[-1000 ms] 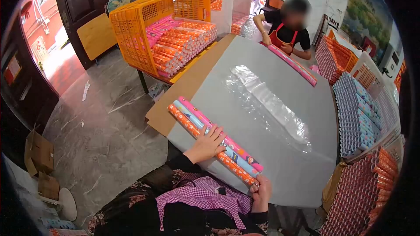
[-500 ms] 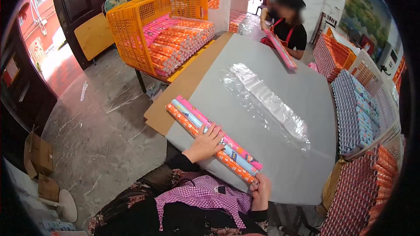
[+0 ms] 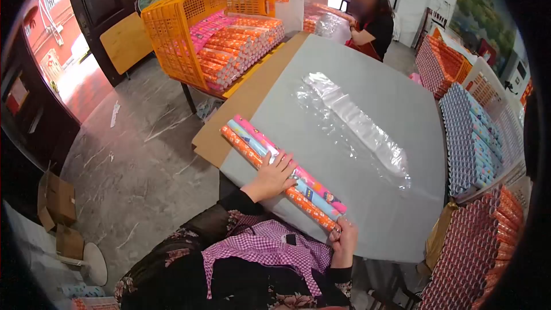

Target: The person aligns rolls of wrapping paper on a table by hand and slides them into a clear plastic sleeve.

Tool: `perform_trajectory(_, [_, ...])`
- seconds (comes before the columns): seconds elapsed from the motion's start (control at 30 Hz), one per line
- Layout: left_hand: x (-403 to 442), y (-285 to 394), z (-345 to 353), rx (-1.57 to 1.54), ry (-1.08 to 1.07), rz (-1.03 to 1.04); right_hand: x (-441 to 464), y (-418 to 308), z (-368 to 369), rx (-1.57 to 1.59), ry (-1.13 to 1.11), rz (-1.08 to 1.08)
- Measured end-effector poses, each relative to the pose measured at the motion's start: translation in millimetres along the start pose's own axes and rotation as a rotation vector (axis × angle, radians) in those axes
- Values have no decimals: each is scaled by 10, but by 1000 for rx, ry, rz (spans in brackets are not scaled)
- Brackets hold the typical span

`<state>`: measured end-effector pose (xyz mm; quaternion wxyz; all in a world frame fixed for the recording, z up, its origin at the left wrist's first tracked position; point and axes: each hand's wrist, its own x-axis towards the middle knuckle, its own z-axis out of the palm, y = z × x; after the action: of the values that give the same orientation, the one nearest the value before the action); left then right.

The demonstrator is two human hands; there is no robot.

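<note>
Three rolls of wrapping paper lie side by side, slanting across the near edge of the grey table [image 3: 390, 224]: an orange roll [image 3: 310, 209] nearest me, a light blue roll [image 3: 314, 198] in the middle and a pink roll [image 3: 321, 189] on the far side. My left hand [image 3: 270, 178] rests across their middle with its fingers stretched out. At their lower right end, my right hand [image 3: 344, 238] is closed with thumb and fingers around the tip of the orange roll. Beyond the rolls, a stack of clear plastic sleeves [image 3: 361, 117] lies flat on the table.
An orange crate [image 3: 192, 51] full of orange and pink rolls stands at the far left. Blue rolls [image 3: 468, 143] and more orange rolls [image 3: 470, 252] are stacked along the right side. A co-worker [image 3: 373, 23] in a black cap is at the table's far end.
The co-worker has turned toward the left, and the pink pack they held over the table is no longer seen there. My hands and the rolls stay nearly in place; the view shifts slightly.
</note>
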<state>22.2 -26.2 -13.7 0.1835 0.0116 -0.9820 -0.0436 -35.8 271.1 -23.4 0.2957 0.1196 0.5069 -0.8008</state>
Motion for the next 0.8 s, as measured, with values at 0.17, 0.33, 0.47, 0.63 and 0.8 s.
perform_trajectory(0.17, [12,3,0,28,-1,14,44,86,-40,-13,-1,-32])
perform_trajectory(0.33, [27,3,-25,36,-6,18,10,63,-10,-6,-3,-24])
perform_trajectory(0.47, [32,-12,6,46,42,39,-52,11,48,-41,25,-10])
perform_trajectory(0.63, [46,-3,-37,49,50,32,2,-2,59,-10,65,16])
perform_trajectory(0.8, [36,2,-24,13,33,6,9,-26,47,-53,82,67])
